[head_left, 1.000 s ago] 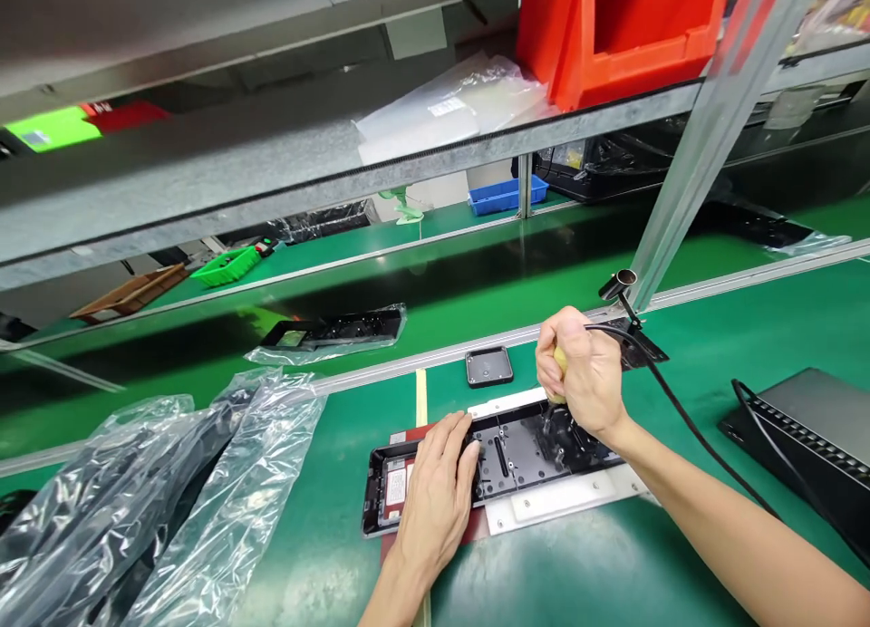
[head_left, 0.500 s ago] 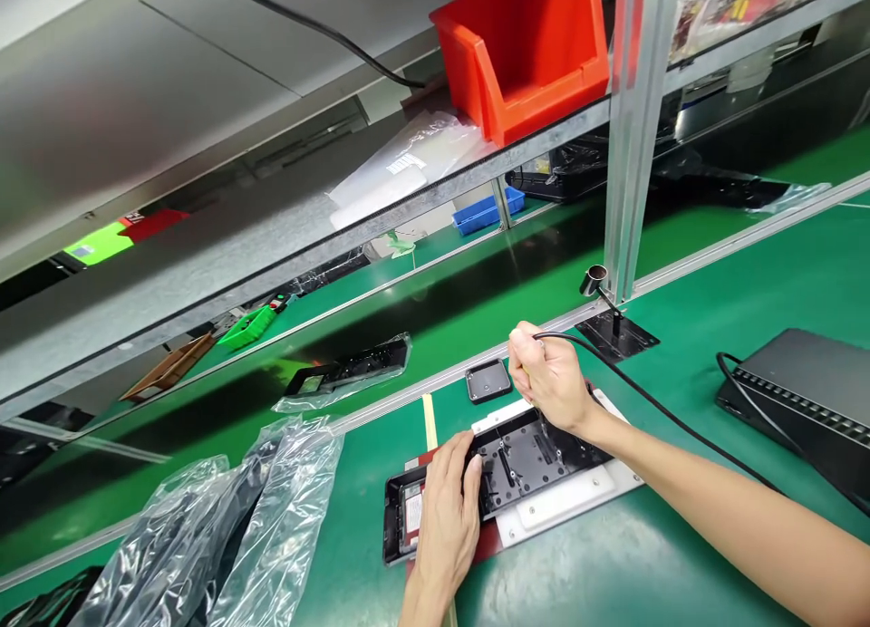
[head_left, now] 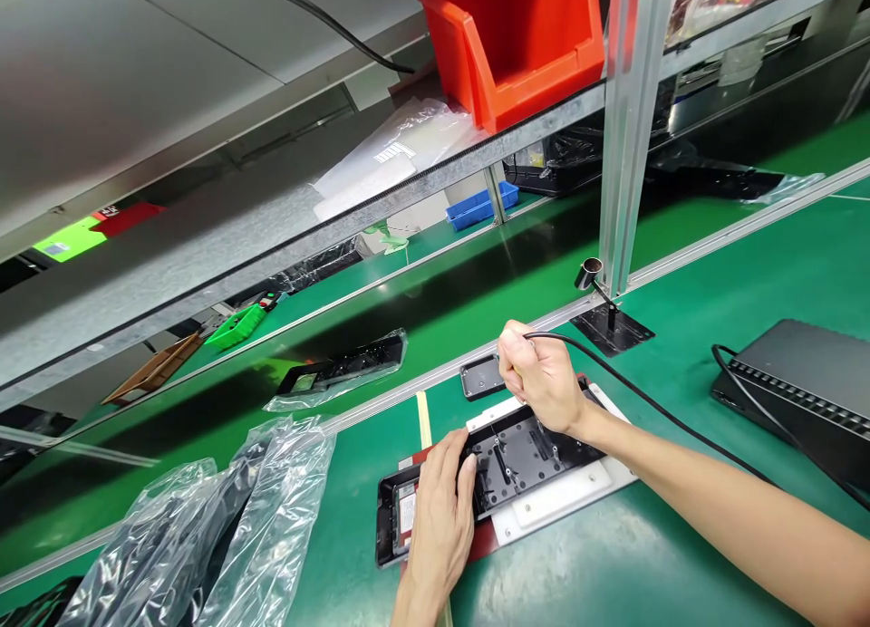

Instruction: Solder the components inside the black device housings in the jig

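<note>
A long black plastic housing (head_left: 520,459) lies at a slant in a white fixture (head_left: 557,505) on the green bench. My left hand (head_left: 443,509) rests across its left part, fingers together over the rim. Above the right part of the housing is my right hand (head_left: 540,373), closed in a fist around a corded tool whose body is mostly hidden by the fingers. A black cable (head_left: 632,382) runs from this fist to the right. Behind the housing sits a small black tray-like part (head_left: 481,377), partly covered by my right hand.
Plastic-wrapped parts (head_left: 204,527) lie at the left. A metal post (head_left: 629,138) and a small stand (head_left: 612,328) rise behind my right hand. A black box (head_left: 802,391) stands at the right, a red bin (head_left: 509,56) on the shelf above.
The whole view has shifted slightly, moving things a little left. My right fist now overlaps the small black part's right edge. My left hand stays on the housing.
</note>
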Demonstrator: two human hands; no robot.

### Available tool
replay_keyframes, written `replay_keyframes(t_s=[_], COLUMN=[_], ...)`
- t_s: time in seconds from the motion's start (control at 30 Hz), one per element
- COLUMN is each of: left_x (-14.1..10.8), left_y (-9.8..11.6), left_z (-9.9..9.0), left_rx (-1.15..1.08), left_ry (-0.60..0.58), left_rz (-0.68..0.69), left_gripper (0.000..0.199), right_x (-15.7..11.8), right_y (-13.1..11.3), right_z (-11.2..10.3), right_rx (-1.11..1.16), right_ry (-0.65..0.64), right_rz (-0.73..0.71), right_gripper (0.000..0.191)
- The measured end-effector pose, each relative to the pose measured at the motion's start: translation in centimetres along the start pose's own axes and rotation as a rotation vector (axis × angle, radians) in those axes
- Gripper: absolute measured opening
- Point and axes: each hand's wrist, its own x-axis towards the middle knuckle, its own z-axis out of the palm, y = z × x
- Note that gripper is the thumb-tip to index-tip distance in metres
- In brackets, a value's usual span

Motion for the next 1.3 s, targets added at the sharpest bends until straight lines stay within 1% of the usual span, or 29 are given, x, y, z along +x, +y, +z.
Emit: replay_keyframes(t_s=[0.43,0.6,0.8,0.9,1.03,1.3], left_x=[0.04,-0.03,-0.11,-0.04,0.05,0.06], left_y=[0.24,0.05,-0.06,-0.08,0.08,0.45], left_z=[-0.18,-0.01,0.00,-0.02,-0.09,-0.25], left_rx=[-0.006,-0.008,0.009,0.020,0.028,0.012], left_ry=[0.010,0.012,0.009,0.004,0.002,-0.008], left_rz=[0.023,0.032,0.060,0.063,0.065,0.070], left_gripper=[0.044,0.044,0.043,0.043,0.043,0.044], right_x=[0.09,0.27,0.40,0.36,0.39,0.27], right_y=[0.05,-0.09,-0.50,-0.56,-0.54,-0.68], right_z=[0.00,0.02,0.14,0.20,0.26,0.12], right_rx=[0.000,0.048,0.081,0.082,0.121,0.075], right_ry=[0.014,0.034,0.055,0.050,0.049,0.050], right_rz=[0.012,0.043,0.040,0.034,0.048,0.046], right_gripper=[0.062,0.059,0.058,0.059,0.054,0.054])
